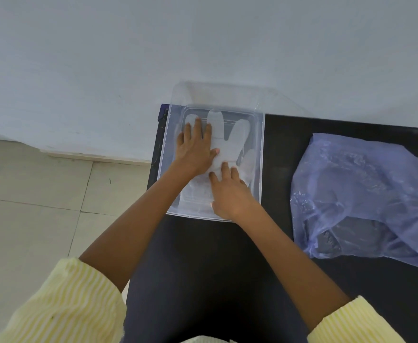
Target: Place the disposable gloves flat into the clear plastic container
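Note:
A clear plastic container (259, 154) stands on the black table (284, 169) against the wall. Inside it lies a translucent disposable glove (229, 142), spread flat with its fingers pointing away from me. My left hand (195, 149) rests palm down on the glove's left side, fingers spread. My right hand (230, 194) presses flat on the glove's cuff end near the container's near edge. Neither hand grips anything. More glove material under the hands is hard to tell apart.
A crumpled bluish plastic bag (361, 194) lies on the table to the right of the container. The table's left edge drops to a tiled floor (42, 206). A pale wall (153, 58) rises right behind the container.

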